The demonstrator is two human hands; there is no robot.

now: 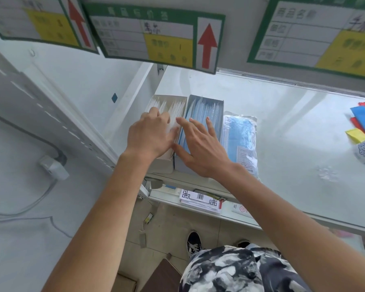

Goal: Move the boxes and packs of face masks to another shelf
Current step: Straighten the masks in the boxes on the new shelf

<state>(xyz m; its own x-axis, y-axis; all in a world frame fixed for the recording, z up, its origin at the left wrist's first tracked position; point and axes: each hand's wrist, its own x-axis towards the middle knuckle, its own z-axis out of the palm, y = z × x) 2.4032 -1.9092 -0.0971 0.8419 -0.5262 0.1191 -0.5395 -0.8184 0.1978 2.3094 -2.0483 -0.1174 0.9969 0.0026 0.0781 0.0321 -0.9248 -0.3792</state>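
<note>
Head view, step in hand: we judge that we are reaching in to take hold of the two open boxes, with nothing lifted yet.
Left hand [150, 135]: lies on the box of white masks [169, 108], fingers [156, 114] loosely curled over the mask edges, not clamped on anything.
Right hand [200, 148]: spread flat on the box of blue masks [207, 110], fingers apart, thumb in the seam between the boxes, gripping nothing.
Where the boxes are: side by side and touching, near the left front corner of the shelf [282, 127], the white one nearest the left edge.
Pack of blue masks [240, 140]: flat on the shelf, just beside the blue box on its right.
How they look: both boxes lidless, masks standing packed on edge; the pack is clear, crinkled plastic with a printed label.
Next move, as we judge it: each hand must close around a box's walls and lift level, since the open tops could spill.
</note>
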